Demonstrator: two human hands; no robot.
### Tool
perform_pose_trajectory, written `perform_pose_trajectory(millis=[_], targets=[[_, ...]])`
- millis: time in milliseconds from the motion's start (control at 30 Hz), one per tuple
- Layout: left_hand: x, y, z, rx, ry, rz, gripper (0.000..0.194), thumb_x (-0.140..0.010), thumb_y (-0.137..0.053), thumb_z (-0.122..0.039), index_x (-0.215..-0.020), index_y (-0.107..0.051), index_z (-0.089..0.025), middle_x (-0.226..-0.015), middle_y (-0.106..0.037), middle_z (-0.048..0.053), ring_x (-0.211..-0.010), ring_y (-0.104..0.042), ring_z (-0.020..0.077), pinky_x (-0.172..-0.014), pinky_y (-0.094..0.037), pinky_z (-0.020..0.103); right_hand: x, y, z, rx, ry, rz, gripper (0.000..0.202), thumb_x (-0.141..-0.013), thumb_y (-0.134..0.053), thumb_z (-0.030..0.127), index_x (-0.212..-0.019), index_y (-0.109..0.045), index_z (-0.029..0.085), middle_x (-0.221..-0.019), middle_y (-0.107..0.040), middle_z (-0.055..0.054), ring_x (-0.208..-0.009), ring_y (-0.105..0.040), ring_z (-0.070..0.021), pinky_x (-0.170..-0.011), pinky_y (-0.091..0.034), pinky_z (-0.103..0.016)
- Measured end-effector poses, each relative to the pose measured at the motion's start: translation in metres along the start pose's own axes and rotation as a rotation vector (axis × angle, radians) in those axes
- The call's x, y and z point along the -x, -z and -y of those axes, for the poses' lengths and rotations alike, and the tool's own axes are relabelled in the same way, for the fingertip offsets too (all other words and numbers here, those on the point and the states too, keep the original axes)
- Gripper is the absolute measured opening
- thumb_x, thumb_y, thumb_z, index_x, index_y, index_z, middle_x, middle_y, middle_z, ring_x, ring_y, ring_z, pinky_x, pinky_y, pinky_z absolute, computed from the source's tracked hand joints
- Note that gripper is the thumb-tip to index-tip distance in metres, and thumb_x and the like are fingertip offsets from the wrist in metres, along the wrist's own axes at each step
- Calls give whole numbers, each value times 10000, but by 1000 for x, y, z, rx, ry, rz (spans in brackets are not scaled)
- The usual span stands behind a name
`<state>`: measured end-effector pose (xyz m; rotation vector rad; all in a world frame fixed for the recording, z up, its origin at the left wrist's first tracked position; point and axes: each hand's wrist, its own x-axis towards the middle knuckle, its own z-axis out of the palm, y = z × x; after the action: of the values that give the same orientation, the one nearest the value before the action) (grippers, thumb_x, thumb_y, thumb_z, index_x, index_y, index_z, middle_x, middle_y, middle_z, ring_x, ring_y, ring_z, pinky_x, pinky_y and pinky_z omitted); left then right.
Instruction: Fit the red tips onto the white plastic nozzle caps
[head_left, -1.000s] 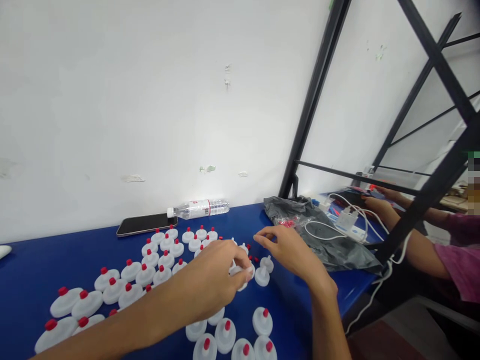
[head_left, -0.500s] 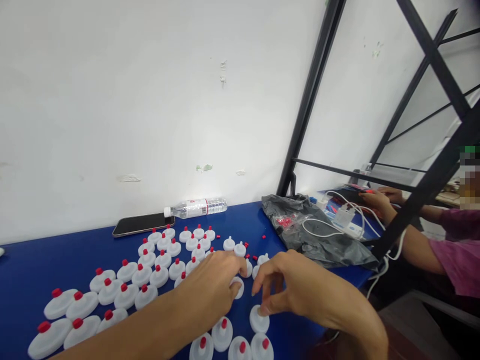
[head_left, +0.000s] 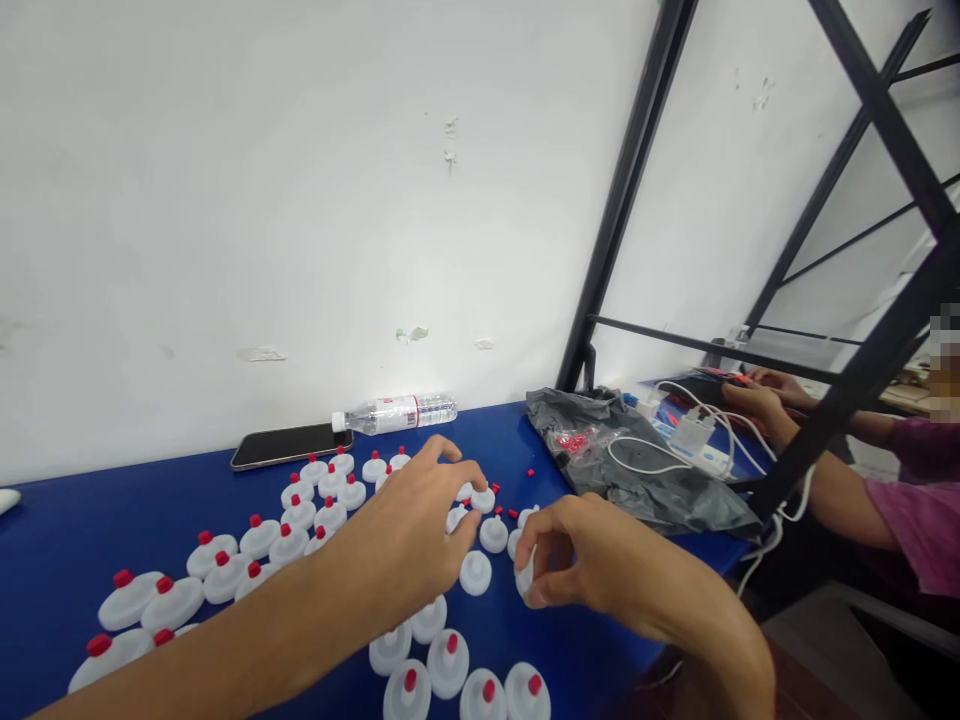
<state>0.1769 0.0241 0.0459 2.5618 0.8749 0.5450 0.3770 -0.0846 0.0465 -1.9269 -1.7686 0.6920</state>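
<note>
My right hand [head_left: 600, 555] pinches a white plastic lid with a nozzle [head_left: 524, 578] by its edge, just over the blue table. My left hand [head_left: 431, 515] reaches across the lids, its thumb and fingers apart and curved beside an uncapped white lid [head_left: 483, 499]; whether a fingertip touches it I cannot tell. Another uncapped lid [head_left: 475, 573] lies between my two hands. Small red caps [head_left: 513, 514] are scattered near the uncapped lids. Many lids with red caps on their nozzles [head_left: 448, 662] stand in front and to the left, some hidden by my left forearm.
A phone [head_left: 289, 446] and a clear water bottle [head_left: 405, 413] lie by the wall. A grey plastic bag [head_left: 585, 470] holds a clear packet of red caps [head_left: 576, 441]. White cables and a black metal frame [head_left: 622, 190] are at the right, where another person's hands [head_left: 757, 400] show.
My right hand has lifted a lid off the table and moved it slightly away from me. My left hand has shifted up and left, its thumb and fingers spreading, uncovering a lid.
</note>
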Motion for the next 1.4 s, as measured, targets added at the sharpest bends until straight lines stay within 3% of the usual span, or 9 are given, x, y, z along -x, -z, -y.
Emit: perform_pose_trajectory(millis=[133,233,433,600,767,933,1067,1200,1400], targets=[[-2,1,-1,56,64,31,366,-960,-493,-315,-1287,-643,-248,-1470,-526,122,-553,-659,111,-518,-528,286,-5,-1,-3,60,-95,-28,200,-657,-826,178,-824,-814,286,-728,-763,33,-630,-657,-165,-547,-406,-239],[-2,5,-6,101,104,50,355,-980,-476,-333,-1288,-632,-253,-1425,-579,93,-504,-639,103,-473,-521,278,-8,4,-3,142,-160,-6,118,-670,-818,198,-768,-823,262,-749,-786,16,-658,-681,-171,-573,-411,-253],[3,18,-24,115,84,142,353,-954,-557,-428,-1208,-719,-245,-1043,-765,65,-830,-736,268,-793,-553,395,-1,11,9,-10,-78,-116,48,-779,-796,254,-766,-842,264,-750,-817,6,-737,-754,-213,-654,-487,-278],[3,35,-34,417,185,367,432,-895,-648,-522,-1251,-710,-285,-793,-723,-7,-545,-582,160,-499,-421,257,10,13,24,-327,84,-225,95,-842,-810,374,-864,-845,288,-826,-832,29,-797,-765,-197,-695,-525,-255],[-2,37,-32,341,102,161,283,-827,-756,-398,-1075,-777,-263,-691,-686,-48,-458,-472,104,-477,-363,232,6,9,37,-160,224,-339,123,-955,-708,370,-920,-796,291,-773,-785,62,-700,-689,-136,-612,-441,-242],[-5,30,-29,172,-69,-70,203,-783,-793,-327,-968,-772,-246,-702,-734,-49,-576,-638,150,-586,-426,255,-7,-3,45,2,228,-378,491,-1051,-532,495,-651,-553,211,-558,-527,56,-537,-428,-110,-529,-279,-290],[-2,31,-33,190,-44,-150,108,-776,-754,-332,-833,-760,-241,-582,-648,-61,-535,-584,134,-519,-379,233,-13,-8,48,-166,303,-398,512,-1074,-486,492,-657,-408,206,-591,-390,64,-567,-321,-106,-522,-237,-295],[8,43,-48,448,90,-15,167,-796,-716,-351,-705,-697,-213,-533,-546,-72,-426,-408,76,-399,-288,190,-8,-10,53,-441,402,-470,528,-1061,-536,453,-625,-372,205,-603,-311,62,-576,-295,-105,-518,-240,-288],[11,52,-49,884,0,334,243,-845,-692,-353,-681,-685,-174,-497,-582,-37,-400,-463,66,-401,-357,146,-2,-21,64,-792,569,-445,503,-1044,-578,337,-568,-486,202,-553,-349,55,-534,-304,-107,-499,-257,-275]])
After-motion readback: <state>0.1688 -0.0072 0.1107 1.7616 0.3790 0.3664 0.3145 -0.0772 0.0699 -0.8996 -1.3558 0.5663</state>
